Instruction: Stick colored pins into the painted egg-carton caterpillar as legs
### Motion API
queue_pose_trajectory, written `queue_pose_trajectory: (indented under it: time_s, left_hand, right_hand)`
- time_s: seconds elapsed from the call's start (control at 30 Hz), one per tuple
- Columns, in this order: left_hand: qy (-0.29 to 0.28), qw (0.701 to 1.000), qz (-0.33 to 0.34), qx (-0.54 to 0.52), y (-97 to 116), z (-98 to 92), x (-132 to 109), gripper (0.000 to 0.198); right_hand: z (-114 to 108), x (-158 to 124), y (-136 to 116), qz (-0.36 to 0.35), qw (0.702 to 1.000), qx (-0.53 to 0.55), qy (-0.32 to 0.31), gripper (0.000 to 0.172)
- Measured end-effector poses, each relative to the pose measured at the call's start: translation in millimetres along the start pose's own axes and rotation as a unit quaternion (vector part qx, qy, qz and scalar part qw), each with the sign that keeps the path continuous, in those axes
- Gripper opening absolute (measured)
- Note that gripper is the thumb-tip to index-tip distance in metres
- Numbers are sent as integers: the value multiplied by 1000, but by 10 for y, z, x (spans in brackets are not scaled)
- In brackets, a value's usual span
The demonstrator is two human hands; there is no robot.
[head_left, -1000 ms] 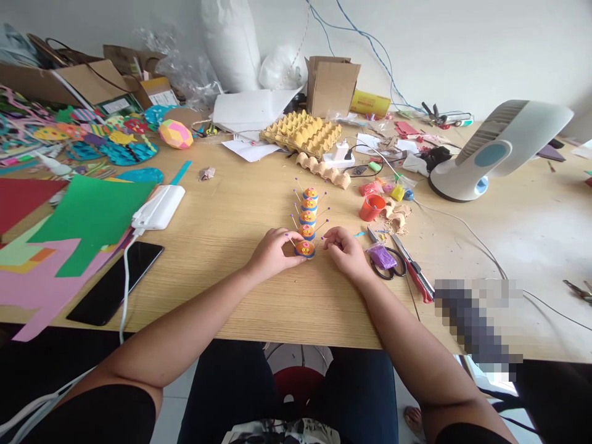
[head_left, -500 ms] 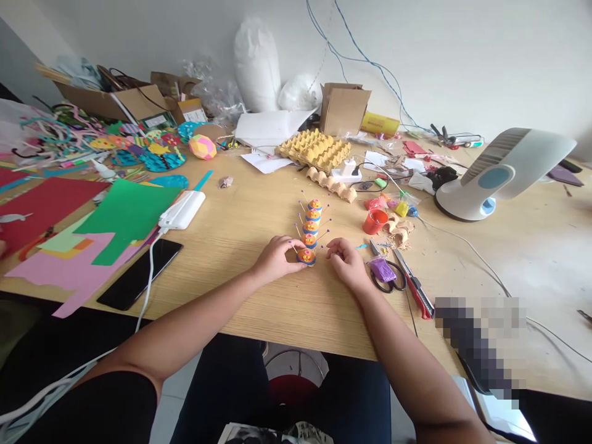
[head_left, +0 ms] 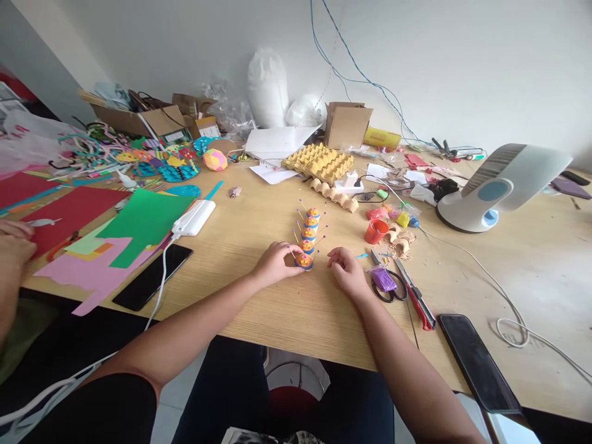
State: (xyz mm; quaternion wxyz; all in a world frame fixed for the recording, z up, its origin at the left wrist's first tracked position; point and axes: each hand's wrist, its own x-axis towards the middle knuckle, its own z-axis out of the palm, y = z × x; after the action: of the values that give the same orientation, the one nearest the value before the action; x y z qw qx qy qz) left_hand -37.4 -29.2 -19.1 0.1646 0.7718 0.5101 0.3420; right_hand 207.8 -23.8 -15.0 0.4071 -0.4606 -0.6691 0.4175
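Centre of frame: my row of small orange-blue craft pieces with pins (head_left: 308, 237) stands on wooden surface (head_left: 259, 308). My left hand (head_left: 274, 264) fingers pinch nearest piece from left; my right hand (head_left: 346, 270) just right of it, fingers curled together, touch unclear. Scissors (head_left: 386, 283) right of that hand, orange cup (head_left: 375, 231) beyond; another person's hand (head_left: 13, 246) at left edge

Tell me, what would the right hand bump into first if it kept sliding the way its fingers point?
The right hand points left, so it would probably meet the front piece of the craft caterpillar first, with the left hand just behind it.
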Motion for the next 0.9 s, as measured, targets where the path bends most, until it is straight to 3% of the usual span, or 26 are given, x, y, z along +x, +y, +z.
queue_pose_trajectory:
  time_s: [0.5,0.9]
  left_hand:
    - [16,999,-42,5,-450,-273,-149,38]
    - [-7,997,-79,18,-880,-636,81,41]
  right_hand:
    - [-6,-4,-2,6,1000,-15,-7,27]
    - [-9,-8,-21,16,1000,-17,-5,27]
